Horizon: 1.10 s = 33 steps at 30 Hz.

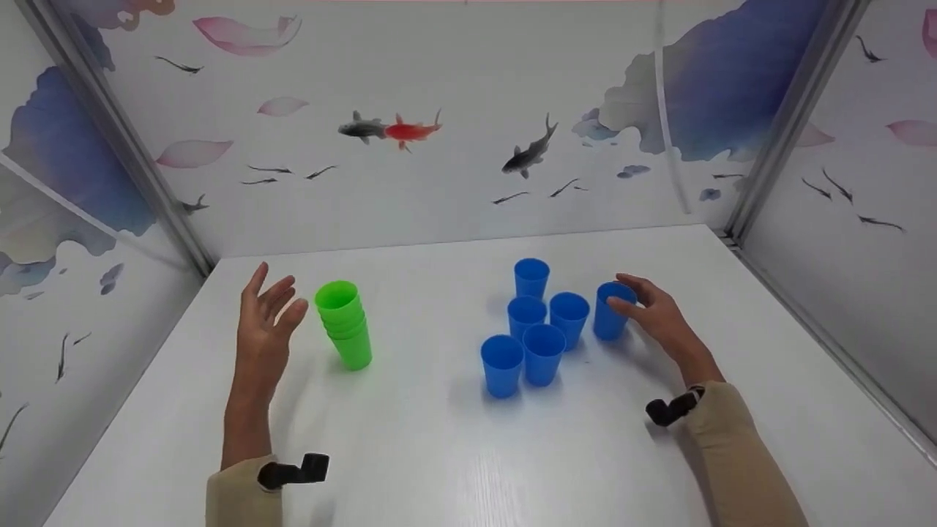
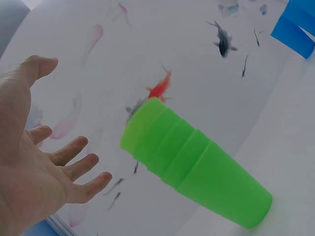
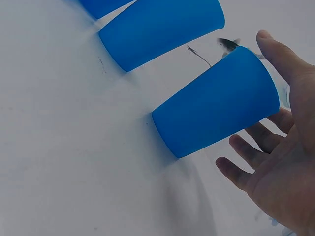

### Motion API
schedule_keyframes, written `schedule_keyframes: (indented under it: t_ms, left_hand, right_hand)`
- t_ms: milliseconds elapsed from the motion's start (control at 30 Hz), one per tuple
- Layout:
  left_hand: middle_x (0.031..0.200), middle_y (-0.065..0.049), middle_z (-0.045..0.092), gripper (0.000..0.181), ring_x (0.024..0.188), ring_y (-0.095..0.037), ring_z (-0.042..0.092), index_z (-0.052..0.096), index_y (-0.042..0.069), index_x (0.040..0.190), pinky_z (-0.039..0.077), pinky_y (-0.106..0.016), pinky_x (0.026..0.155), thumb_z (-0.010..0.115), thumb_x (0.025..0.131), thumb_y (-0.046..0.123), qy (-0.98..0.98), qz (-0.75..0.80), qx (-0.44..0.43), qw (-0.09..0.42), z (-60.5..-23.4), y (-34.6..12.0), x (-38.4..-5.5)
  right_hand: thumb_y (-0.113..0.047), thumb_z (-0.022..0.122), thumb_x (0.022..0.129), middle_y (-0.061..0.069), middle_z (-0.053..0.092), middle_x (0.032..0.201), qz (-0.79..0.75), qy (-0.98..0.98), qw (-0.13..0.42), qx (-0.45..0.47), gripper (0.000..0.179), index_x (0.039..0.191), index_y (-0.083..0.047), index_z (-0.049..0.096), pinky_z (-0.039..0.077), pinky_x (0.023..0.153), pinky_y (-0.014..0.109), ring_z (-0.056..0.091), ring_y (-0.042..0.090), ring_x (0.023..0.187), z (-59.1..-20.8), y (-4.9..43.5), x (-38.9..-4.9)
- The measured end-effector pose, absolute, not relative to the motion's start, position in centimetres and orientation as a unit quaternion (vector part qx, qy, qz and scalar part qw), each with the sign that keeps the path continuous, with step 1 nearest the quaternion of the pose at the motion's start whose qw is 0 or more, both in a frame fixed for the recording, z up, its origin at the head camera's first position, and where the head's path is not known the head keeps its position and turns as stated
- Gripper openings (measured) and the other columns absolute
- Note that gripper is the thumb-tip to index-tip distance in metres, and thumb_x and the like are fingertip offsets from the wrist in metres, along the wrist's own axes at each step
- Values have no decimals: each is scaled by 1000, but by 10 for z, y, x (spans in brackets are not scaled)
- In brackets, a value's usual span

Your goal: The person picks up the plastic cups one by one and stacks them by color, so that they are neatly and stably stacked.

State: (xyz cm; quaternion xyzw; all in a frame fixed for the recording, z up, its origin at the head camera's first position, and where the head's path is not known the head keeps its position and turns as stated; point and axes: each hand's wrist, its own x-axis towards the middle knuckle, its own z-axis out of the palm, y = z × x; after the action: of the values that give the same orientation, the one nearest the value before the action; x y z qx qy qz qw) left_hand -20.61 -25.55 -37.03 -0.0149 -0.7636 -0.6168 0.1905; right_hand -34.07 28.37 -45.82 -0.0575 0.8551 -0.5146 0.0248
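A stack of nested green cups (image 1: 353, 345) stands upright on the left half of the table. Just left of it, my left hand (image 1: 263, 329) is raised with spread fingers and holds nothing; the left wrist view shows a gap between the fingertips and the green stack (image 2: 211, 177). On the right, my right hand (image 1: 665, 322) is beside the rightmost blue cup (image 1: 610, 323), thumb on the near side and fingers behind. In the right wrist view the thumb is apart from this blue cup (image 3: 211, 105), and the fingers are loosely spread around its rim end.
Several more blue cups stand upright to the left of that cup, including a front one (image 1: 502, 373) and a rear one (image 1: 531, 277). The white table (image 1: 439, 468) is bounded by printed panels (image 1: 468, 197) at the back and sides.
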Motion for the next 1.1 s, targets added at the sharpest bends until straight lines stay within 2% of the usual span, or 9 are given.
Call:
schedule_keyframes:
  t_ms: [233, 367, 667, 933, 1100]
  left_hand:
    - [157, -9, 40, 77, 149, -24, 35, 21, 19, 159, 29, -53, 122, 60, 92, 22, -788, -565, -78, 233, -358, -232, -194]
    - [156, -9, 42, 77, 149, -24, 36, 24, 17, 159, 30, -52, 122, 61, 92, 21, -799, -544, -102, 234, -356, -216, -192]
    - [152, -12, 44, 70, 144, -31, 41, 29, 14, 156, 35, -57, 118, 61, 94, 17, -800, -553, -126, 196, -363, -193, -198]
    - [150, -12, 47, 66, 145, -29, 42, 33, 16, 155, 38, -54, 117, 63, 97, 20, -796, -569, -144, 146, -377, -178, -208]
    - [149, -10, 50, 64, 143, -28, 45, 36, 19, 153, 41, -52, 116, 66, 97, 25, -814, -553, -138, 112, -389, -167, -216]
  right_hand:
    - [-51, 66, 93, 21, 30, 162, -515, 854, 33, -69, 82, 156, -13, 32, 23, 120, 65, 23, 44, 152, -468, 286, -341]
    - [-52, 65, 93, 22, 33, 161, -518, 853, 27, -65, 79, 155, -13, 34, 25, 120, 64, 29, 43, 150, -471, 290, -341]
    - [-54, 66, 92, 23, 35, 159, -501, 862, 32, -64, 80, 155, -17, 35, 30, 117, 65, 34, 45, 146, -469, 296, -339]
    - [-61, 67, 88, 23, 32, 161, -474, 878, 44, -59, 84, 155, -22, 35, 31, 116, 67, 32, 47, 146, -463, 292, -340]
    - [-59, 67, 89, 25, 32, 160, -484, 871, 55, -64, 82, 155, -23, 34, 36, 115, 63, 35, 46, 144, -463, 290, -340]
